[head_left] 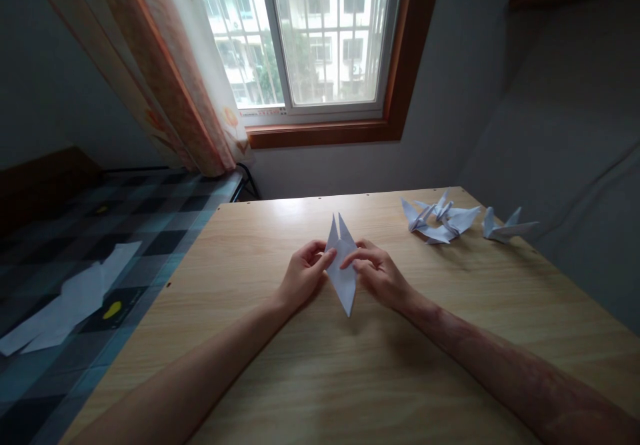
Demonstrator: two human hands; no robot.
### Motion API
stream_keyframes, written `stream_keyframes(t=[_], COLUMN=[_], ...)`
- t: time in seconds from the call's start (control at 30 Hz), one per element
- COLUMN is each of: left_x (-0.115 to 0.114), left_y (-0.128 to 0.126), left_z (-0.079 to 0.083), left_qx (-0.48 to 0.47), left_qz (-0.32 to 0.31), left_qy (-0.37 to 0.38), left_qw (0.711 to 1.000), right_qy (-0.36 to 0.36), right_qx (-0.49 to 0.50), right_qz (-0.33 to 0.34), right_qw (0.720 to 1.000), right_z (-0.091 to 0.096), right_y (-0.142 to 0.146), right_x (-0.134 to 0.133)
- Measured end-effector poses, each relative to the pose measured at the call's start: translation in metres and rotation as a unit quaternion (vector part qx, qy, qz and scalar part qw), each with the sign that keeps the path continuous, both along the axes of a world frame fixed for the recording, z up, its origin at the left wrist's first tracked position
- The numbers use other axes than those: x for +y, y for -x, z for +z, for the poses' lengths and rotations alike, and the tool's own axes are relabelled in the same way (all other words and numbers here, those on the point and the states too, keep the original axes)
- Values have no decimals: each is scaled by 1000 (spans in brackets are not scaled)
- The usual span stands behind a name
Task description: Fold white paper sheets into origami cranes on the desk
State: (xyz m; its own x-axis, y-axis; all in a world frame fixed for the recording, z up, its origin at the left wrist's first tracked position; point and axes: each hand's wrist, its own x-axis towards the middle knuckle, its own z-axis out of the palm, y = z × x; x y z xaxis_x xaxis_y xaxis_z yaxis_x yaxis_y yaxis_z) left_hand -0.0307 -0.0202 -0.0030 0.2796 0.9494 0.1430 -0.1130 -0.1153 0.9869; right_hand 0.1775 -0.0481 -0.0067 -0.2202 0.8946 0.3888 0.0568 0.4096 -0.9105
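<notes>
A white folded paper (pixel 344 278), shaped like a long diamond with two narrow points at its far end, is held just over the table between both hands. My left hand (pixel 309 270) pinches its left edge, thumb on top and fingers curled behind. On the opposite edge, my right hand (pixel 377 273) grips with the thumb and fingers, and its index finger lies across the front face. The single lower point of the paper faces me. Parts of the fingers behind the paper are hidden.
Several folded paper cranes (pixel 440 222) cluster at the table's far right, with one more crane (pixel 507 225) by the right edge. Loose white paper strips (pixel 75 305) lie on the checkered bed (pixel 165 212) at left. A window (pixel 330 38) and curtain (pixel 165 65) stand beyond the wooden table (pixel 240 238).
</notes>
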Motion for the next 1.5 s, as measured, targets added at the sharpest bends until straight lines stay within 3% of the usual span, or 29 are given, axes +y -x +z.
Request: stream_keyframes(t=[0.2, 0.43, 0.87, 1.13, 1.23, 1.33, 1.5], left_x=[1, 6, 3, 0, 0, -2, -3], left_y=[2, 3, 4, 7, 6, 3, 2], left_z=[-4, -4, 0, 8, 7, 7, 6], left_qx=[16, 43, 78, 137, 133, 97, 66], left_qz=[-10, 36, 43, 109, 107, 74, 50], left_qy=[3, -72, -109, -168, -150, -87, -25], left_qw=[1000, 996, 990, 970, 974, 989, 996], right_qy=[46, 71, 89, 49, 38, 30, 57], right_qx=[21, 42, 41, 33, 61, 79, 62], right_qz=[-79, -58, -63, -57, -60, -63, -52], right_qw=[996, 995, 993, 997, 996, 994, 995], right_z=[-8, -8, -7, -7, -10, -13, -12], right_y=[7, 4, 3, 3, 4, 5, 4], right_x=[1, 2, 5, 4, 5, 6, 6])
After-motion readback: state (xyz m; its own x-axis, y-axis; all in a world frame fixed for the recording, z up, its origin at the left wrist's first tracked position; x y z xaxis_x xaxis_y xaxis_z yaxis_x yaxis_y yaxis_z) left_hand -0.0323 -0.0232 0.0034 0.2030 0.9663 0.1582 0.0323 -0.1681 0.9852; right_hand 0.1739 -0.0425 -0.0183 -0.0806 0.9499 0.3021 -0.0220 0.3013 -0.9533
